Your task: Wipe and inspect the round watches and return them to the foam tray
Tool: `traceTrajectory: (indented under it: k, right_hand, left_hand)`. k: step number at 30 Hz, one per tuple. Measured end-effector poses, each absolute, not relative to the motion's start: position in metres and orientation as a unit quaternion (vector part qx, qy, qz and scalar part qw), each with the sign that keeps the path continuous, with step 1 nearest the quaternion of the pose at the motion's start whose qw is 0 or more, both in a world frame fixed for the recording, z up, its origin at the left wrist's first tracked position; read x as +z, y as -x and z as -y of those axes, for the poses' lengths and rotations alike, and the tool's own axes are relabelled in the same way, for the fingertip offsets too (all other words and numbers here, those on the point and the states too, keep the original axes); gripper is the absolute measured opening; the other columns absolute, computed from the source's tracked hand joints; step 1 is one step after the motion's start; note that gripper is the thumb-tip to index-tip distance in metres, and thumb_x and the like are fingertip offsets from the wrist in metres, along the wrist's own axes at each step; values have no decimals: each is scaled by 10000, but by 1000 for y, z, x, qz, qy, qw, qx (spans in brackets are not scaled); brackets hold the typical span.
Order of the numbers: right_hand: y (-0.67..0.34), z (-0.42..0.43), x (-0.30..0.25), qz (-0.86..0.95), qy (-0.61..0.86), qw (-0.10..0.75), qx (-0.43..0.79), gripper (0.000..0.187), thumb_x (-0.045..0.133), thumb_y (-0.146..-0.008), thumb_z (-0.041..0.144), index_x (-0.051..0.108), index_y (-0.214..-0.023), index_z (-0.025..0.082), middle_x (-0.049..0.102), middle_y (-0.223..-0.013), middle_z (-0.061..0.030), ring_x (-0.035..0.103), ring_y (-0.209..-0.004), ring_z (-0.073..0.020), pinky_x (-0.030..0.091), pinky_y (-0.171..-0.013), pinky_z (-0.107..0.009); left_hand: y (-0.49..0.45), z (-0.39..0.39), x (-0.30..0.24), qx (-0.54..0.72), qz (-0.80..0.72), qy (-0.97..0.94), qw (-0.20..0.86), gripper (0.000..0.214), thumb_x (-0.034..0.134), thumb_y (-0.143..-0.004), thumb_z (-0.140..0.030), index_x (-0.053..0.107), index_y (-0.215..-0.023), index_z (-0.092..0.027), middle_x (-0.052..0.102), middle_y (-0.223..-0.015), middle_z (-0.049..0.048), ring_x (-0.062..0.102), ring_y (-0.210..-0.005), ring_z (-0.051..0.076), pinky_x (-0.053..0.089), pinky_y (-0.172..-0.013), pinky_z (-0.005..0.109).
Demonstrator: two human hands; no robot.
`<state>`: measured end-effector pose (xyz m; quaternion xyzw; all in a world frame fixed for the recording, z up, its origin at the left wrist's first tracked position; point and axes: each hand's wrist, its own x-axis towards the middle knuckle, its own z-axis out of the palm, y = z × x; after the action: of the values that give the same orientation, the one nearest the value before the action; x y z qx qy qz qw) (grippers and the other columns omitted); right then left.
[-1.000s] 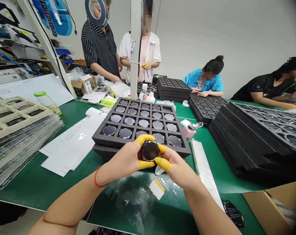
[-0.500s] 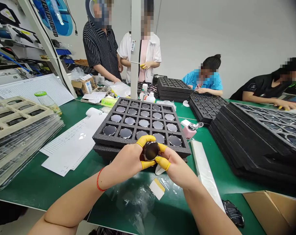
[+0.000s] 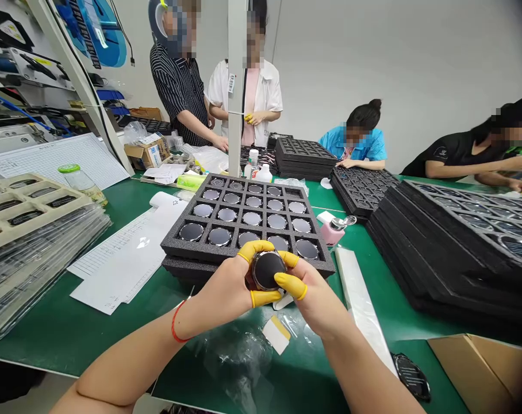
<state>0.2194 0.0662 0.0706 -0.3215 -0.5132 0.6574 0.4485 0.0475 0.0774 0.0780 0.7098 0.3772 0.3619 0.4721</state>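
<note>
Between my two hands is a round black disc with a shiny metal rim, like a watch face (image 3: 267, 270), its dark side tilted up toward me. My left hand (image 3: 230, 282), in yellow finger cots, grips its left edge with thumb and forefinger. My right hand (image 3: 310, 290), also with yellow cots, closes on the right edge, the thumb lying on the dark face. Just beyond stands a black foam tray (image 3: 172, 244) with rows of similar round discs in square pockets. Something white, partly hidden, lies under my fingers (image 3: 282, 303).
Stacked foam trays (image 3: 399, 253) rise at the right, clear plastic trays (image 3: 71, 241) at the left. A pink pump bottle (image 3: 332, 234), printed sheets (image 3: 127, 253), a white strip (image 3: 360, 299), a small card (image 3: 276, 334) and clear film (image 3: 239, 356) lie around. Several co-workers sit or stand behind.
The disc has turned to show more of its dark face, and my right thumb has moved onto it. Both hands keep hold. The co-worker in blue has lowered their head slightly.
</note>
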Motion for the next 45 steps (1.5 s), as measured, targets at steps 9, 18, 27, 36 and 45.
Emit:
traceTrajectory:
  k: [9,18,27,36,45]
  right_hand:
    - [-210,-64,64,469,339,494,648,242,715,-791,368,681,-979,220,707,-947,-12,643,-909,-174,516,-778,-276]
    - [-221,-67,75,527,343,433,645,246,692,-809,301,699,-1041,218,719,-944,-23,641,-914,-185,504,-835,-303]
    - [-208,-66,67,490,346,477,643,287,716,-764,362,669,-1004,211,709,-957,-19,646,-906,-188,515,-824,-307]
    - [-209,-69,67,478,362,464,652,303,739,-747,343,667,-1006,202,711,-945,-23,649,-901,-196,515,-847,-329]
    - [-207,-71,64,481,334,478,655,299,704,-776,376,684,-1023,208,709,-959,-36,633,-957,-220,506,-860,-348]
  left_hand:
    - [-51,-72,78,334,-385,-742,436,496,742,-758,-335,511,-1193,-268,690,-1084,-7,682,-838,170,536,-775,273]
    - [-44,-80,81,310,-363,-709,519,607,783,-706,-304,484,-1234,-276,660,-1091,9,649,-839,168,555,-726,270]
    - [-49,-79,81,295,-357,-763,452,484,728,-765,-290,530,-1207,-275,688,-1068,-4,661,-868,182,539,-794,290]
    - [-46,-84,84,287,-354,-760,463,510,726,-755,-279,528,-1224,-257,694,-1062,10,664,-859,186,544,-776,296]
    - [-45,-83,83,295,-358,-753,466,510,715,-762,-269,525,-1235,-256,697,-1009,4,660,-820,177,537,-728,274]
